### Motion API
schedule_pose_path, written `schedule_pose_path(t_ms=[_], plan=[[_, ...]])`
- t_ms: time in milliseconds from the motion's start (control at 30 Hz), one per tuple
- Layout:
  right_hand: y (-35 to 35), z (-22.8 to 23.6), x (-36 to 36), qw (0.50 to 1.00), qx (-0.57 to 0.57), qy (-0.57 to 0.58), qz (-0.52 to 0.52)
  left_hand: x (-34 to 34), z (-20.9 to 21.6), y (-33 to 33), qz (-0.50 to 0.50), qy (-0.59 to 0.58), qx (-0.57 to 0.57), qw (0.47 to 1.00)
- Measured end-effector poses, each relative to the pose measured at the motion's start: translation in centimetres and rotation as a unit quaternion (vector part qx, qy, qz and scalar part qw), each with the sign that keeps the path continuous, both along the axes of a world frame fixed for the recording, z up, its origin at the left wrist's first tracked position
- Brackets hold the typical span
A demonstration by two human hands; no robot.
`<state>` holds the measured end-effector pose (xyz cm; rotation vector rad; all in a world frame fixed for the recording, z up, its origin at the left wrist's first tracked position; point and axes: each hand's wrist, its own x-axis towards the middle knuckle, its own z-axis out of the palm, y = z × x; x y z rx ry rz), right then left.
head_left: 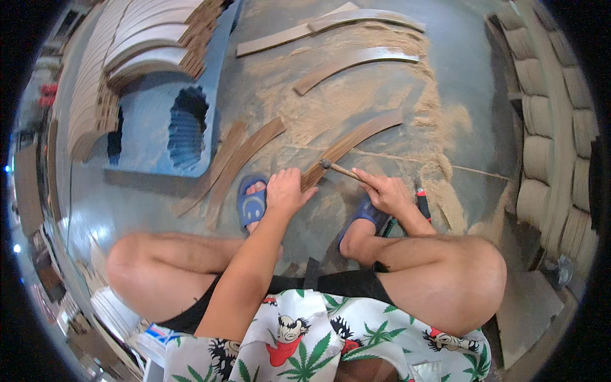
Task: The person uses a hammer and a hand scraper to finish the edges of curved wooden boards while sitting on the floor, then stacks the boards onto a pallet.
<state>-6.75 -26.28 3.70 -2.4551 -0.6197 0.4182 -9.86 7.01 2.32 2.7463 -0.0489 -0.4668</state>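
Observation:
A curved wooden strip [356,140] lies slanted on the floor in front of me. My left hand [286,192] grips its near end, thumb to the right and fingers over the edge. In my right hand [388,193] is a small hammer [344,170] with a thin wooden handle. Its dark head is over the strip, just right of my left fingers; whether it touches the wood I cannot tell. Beside the right hand a tool with a red and black handle [422,202] lies on the floor, partly hidden by my forearm.
Two darker curved strips [245,165] lie left of my feet, and several paler ones [356,63] lie farther ahead amid sawdust [436,127]. A blue plastic pallet [191,167] at the far left bears stacked curved pieces [149,54]. Bundled wooden pieces [536,149] line the right side.

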Motion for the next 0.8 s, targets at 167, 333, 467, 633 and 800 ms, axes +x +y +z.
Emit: schedule_pose_path(t_ms=[167,333,467,633,800], plan=[[-3.6,2.2,-1.7,0.981,0.129,0.029,-0.139,3.5,0.1,-3.7,0.013,-0.130,-0.052,0.990],[-4.5,1.5,-3.4,0.937,0.213,0.088,-0.263,7.7,-0.7,-6.5,-0.038,-0.093,-0.052,0.994],[-5.6,-0.3,-4.6,0.910,0.232,0.063,-0.339,9.0,-1.0,-8.4,-0.009,-0.071,-0.082,0.994],[-5.6,-3.0,-5.1,0.870,0.279,0.078,-0.400,12.5,2.6,-4.3,-0.058,-0.182,-0.084,0.978],[-5.4,-2.1,-4.3,0.891,0.240,0.078,-0.378,19.3,13.0,3.1,-0.137,-0.286,0.004,0.948]])
